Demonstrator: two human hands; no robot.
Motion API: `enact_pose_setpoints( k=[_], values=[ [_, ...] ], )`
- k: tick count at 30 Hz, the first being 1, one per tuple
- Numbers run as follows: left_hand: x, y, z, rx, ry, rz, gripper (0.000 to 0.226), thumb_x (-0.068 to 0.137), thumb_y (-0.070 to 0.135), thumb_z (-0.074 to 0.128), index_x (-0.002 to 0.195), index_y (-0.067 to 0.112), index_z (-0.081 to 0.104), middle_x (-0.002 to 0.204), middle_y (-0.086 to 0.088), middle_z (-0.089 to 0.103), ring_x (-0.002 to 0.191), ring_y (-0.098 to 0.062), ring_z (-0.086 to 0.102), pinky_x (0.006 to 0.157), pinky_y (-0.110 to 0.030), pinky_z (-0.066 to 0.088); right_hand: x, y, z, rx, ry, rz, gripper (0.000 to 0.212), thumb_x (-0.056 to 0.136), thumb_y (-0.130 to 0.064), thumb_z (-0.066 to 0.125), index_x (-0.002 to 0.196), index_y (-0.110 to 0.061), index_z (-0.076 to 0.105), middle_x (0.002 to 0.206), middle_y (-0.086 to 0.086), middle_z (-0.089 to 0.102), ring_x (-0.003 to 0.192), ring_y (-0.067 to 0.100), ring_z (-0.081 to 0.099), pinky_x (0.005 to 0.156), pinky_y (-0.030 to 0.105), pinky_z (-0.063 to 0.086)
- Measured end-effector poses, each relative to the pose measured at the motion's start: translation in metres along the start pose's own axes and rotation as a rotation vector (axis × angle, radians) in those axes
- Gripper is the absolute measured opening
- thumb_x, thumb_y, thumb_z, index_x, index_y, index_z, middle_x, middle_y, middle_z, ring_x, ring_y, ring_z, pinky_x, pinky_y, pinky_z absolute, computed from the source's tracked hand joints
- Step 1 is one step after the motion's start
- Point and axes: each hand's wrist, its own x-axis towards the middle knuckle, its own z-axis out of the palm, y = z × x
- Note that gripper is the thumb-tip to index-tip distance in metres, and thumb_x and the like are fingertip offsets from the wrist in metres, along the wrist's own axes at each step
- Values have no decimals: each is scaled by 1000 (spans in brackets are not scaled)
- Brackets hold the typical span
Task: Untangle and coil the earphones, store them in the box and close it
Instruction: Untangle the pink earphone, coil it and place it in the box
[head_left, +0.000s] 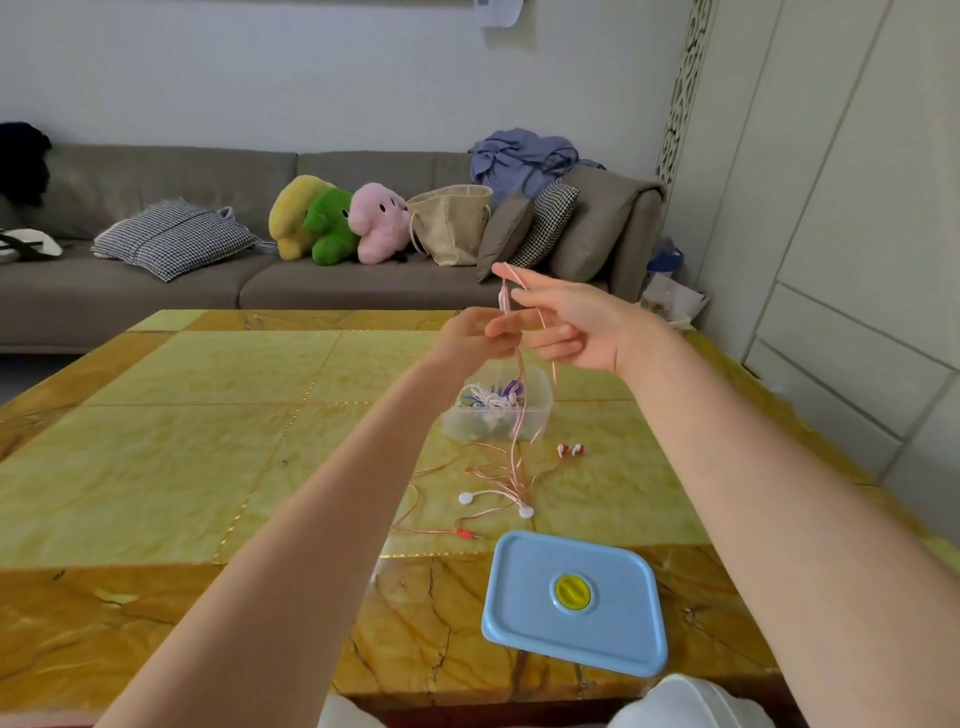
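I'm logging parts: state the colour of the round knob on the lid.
Yellow knob, centred on the light blue lid; the head view shows it.

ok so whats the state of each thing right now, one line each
clear plastic box: open, lid off, tangled cords inside
light blue lid with yellow knob: flat on the table, apart from the box
pink earphone cable: partly lifted, the rest tangled on the table
white earbuds: lying on the table
red plug: lying on the table
left hand: raised, holding the cable
right hand: raised, cable looped over its fingers
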Motion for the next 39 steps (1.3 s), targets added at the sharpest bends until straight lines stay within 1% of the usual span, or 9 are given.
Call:
enact_pose_setpoints(
  k=[3,8,12,18,23,27,31,35,39],
  values=[
    [-1,-5,4,-67,41,-92,26,89,11,60,111,12,45,97,-8,63,71,-13,61,75,-25,49,-3,3,-5,10,-5,16,36,102,-15,31,132,-31,41,70,11,68,28,-1,23,27,10,15],
    [-5,-8,2,-90,158,-112,9,95,13,51,89,13,58,67,1,47,46,-6,41,46,-15,44,-4,7,-16,8,74,-2,37,101,-13,31,134,-23,44,66,9,65,28,0,24,26,11,17],
    [-6,-6,-6,-30,156,-40,24,96,18,45,103,13,68,60,4,31,48,-9,22,36,-14,20,-5,12,-23,-1,163,17,31,101,-16,33,127,-22,49,59,6,64,28,1,22,26,12,15],
    [-9,0,-10,-33,140,-76,25,97,24,43,108,19,66,61,3,38,41,-5,26,36,-13,20,-4,17,-25,-31,285,-9,21,99,-19,41,102,-17,62,65,5,57,32,3,31,31,13,22],
    [-10,3,-9,-225,23,-114,29,100,31,39,120,21,57,91,-4,66,76,-13,62,68,-19,51,-7,14,-20,-90,256,9,25,99,-25,45,92,-12,65,68,7,64,43,10,55,40,18,47],
    [-11,8,-13,-537,-83,-57,35,101,27,33,106,12,64,102,-4,67,95,-16,62,95,-27,46,-2,20,-20,-124,317,49,24,99,-21,46,96,0,57,78,15,62,61,26,63,57,30,57],
    [-15,18,-16,-546,-156,-120,57,97,39,39,55,13,68,73,-3,69,62,-13,63,65,-23,52,0,26,-14,-539,226,-7,44,87,-3,60,122,-28,49,104,0,53,82,17,55,70,28,50],
    [-19,25,-14,-221,-205,-80,35,96,33,47,66,16,48,63,5,52,39,-5,35,37,-14,26,6,22,-3,-592,350,-159,10,91,-11,55,84,-15,61,83,2,61,52,12,45,43,16,34],
    [-20,27,-21,-171,-223,-26,30,94,26,51,67,17,42,64,5,48,38,-2,25,35,-13,13,6,12,-11,-478,411,-111,18,91,-2,54,105,-14,55,76,7,61,40,10,48,37,16,37]
  ],
)
